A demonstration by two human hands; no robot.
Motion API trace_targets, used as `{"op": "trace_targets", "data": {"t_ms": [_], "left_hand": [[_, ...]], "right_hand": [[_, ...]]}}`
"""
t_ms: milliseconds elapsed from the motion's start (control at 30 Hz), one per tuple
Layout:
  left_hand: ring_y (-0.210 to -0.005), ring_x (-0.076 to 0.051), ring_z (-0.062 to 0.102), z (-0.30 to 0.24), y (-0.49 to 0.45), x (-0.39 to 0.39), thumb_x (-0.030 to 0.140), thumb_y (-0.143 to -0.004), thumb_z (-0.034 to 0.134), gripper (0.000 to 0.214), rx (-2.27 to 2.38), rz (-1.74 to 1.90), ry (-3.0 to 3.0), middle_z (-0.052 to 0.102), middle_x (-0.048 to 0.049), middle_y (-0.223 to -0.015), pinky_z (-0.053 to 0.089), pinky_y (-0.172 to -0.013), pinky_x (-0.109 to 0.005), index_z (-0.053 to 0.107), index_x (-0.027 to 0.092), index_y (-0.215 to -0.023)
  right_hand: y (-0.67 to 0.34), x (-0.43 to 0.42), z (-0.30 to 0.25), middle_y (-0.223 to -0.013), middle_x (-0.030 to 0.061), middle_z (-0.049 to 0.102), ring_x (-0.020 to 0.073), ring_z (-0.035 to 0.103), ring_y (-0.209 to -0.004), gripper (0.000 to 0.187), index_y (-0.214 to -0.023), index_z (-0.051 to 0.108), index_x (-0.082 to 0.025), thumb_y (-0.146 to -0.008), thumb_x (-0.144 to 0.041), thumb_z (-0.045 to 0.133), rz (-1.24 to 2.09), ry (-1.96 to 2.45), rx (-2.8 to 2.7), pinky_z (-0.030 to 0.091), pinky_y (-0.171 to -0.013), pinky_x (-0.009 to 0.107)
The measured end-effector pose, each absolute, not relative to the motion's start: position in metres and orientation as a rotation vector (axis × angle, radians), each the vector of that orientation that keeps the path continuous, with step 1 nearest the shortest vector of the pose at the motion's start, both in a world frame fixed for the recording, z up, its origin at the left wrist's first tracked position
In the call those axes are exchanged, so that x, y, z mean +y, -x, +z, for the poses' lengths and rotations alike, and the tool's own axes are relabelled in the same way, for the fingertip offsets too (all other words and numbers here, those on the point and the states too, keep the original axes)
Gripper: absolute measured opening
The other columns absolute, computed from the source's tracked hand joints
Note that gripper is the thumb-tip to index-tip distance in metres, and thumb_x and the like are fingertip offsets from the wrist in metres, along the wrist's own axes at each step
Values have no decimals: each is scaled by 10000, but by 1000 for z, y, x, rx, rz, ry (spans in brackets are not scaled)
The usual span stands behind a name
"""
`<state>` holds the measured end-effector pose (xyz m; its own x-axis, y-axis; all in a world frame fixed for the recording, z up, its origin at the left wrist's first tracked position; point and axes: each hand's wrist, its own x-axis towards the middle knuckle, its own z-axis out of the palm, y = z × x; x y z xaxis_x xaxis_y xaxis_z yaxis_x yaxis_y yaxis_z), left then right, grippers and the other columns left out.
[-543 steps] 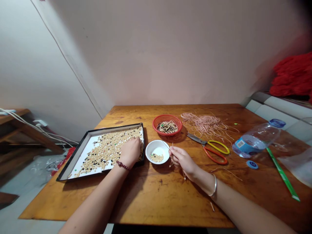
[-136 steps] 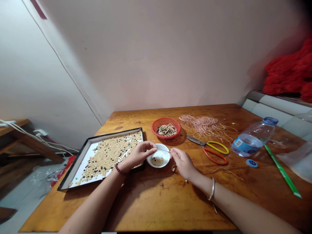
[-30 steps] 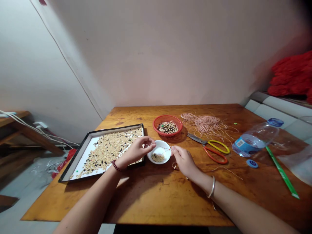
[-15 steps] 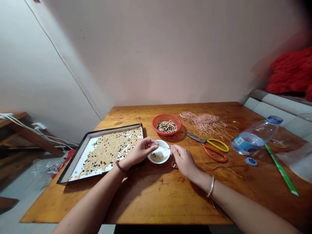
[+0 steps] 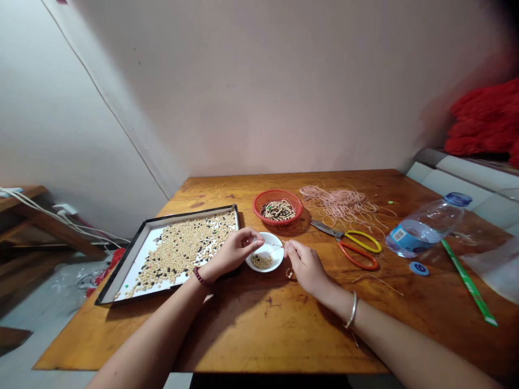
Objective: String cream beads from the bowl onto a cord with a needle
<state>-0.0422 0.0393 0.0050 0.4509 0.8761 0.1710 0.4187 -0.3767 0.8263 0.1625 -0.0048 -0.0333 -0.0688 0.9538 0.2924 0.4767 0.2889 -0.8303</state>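
Pinching right grip: your right hand (image 5: 306, 263) has its fingers together, clamped on a thin needle (image 5: 276, 246) that runs across the white bowl (image 5: 267, 239).

Left grip: your left hand (image 5: 237, 251) has its fingertips together at the needle's other end, above the bowl; you cannot tell whether they hold a bead.

Within reach: small beads (image 5: 261, 261) in the bowl; a strung bead loop (image 5: 289, 273) on the desk (image 5: 243, 335), just beside your right hand.

Beyond: a black-rimmed tray (image 5: 130, 270) of mixed beads (image 5: 182, 254), a red basket (image 5: 299, 206), pink cord (image 5: 340, 204) and orange-and-yellow scissors (image 5: 348, 243).

Risk: a slackened pinch could drop the needle; a knocked bowl could scatter beads across your desk.
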Motion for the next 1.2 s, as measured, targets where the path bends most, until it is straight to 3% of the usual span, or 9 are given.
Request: {"op": "trace_targets", "data": {"t_ms": [1200], "left_hand": [[-775,-165,581,14,38,34,506,-846,559,385,1087,755,-1880,665,-69,-856,453,-689,-268,654,135,-894]], "right_hand": [[-163,-3,-35,-605,13,578,161,548,-602,362,-683,494,-205,-960,-370,328,657,1324,-1690,345,-588,247]]}}
